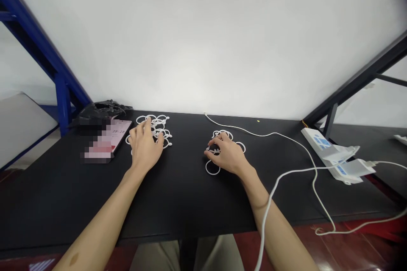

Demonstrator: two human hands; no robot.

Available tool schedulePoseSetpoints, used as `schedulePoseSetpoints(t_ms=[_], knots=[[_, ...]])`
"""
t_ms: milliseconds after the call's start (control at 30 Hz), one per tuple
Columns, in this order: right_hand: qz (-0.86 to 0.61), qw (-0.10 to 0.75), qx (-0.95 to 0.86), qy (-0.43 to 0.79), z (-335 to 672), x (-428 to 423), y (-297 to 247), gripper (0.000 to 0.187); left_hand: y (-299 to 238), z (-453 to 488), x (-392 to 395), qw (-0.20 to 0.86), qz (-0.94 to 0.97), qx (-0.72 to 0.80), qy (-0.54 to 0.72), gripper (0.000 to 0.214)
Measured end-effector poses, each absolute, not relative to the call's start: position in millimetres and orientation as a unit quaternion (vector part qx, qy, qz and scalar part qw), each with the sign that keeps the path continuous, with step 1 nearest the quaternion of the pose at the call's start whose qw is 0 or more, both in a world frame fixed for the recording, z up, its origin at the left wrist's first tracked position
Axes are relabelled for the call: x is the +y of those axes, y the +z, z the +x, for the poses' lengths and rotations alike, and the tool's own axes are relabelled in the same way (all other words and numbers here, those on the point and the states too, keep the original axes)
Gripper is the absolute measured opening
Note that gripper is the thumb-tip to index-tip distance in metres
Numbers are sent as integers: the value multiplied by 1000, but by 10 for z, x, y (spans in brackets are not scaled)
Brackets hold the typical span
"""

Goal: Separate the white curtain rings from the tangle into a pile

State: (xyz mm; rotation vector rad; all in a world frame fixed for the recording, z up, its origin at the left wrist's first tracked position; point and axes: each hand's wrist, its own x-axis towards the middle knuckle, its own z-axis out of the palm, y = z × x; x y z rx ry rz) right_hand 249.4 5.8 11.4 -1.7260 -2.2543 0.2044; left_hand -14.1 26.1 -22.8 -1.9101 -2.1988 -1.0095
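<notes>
My left hand (144, 146) lies flat with fingers stretched out on a pile of several white plastic rings (159, 126) near the back of the black table (178, 194). My right hand (227, 154) rests on a second, smaller cluster of white rings (212, 168), its fingers curled down onto them. Whether those fingers pinch a ring is hidden. One ring of that cluster lies just in front of the right hand's thumb side.
A phone (111, 137) lies left of the left hand, with a black crumpled object (101, 110) behind it. White cables (286, 173) run across the table's right side to white boxes (337, 159). A blue frame (60, 89) stands left, a black frame (349, 84) right.
</notes>
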Motion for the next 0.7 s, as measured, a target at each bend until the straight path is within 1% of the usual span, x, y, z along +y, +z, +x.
schedulePoseSetpoints(t_ms=[67,233,333,433,533,600,700], knots=[[-570,155,-804,74,2488,55,65,27,-243,-83,240,35,-646,-680,-344,55],[-547,187,-814,52,2506,122,-25,11,-288,66,177,6,-740,-574,-352,39],[-545,252,-799,33,2494,149,-21,12,-291,116,147,-6,-771,-532,-350,34],[-514,350,-783,33,2435,127,14,14,-269,166,97,-16,-789,-506,-348,35],[-479,416,-769,78,2336,64,38,14,-239,247,15,-52,-812,-472,-338,46],[-468,430,-762,121,2268,18,36,15,-226,306,-36,-82,-830,-438,-334,52],[-458,426,-761,173,2198,-25,9,13,-223,364,-73,-119,-845,-403,-330,46]])
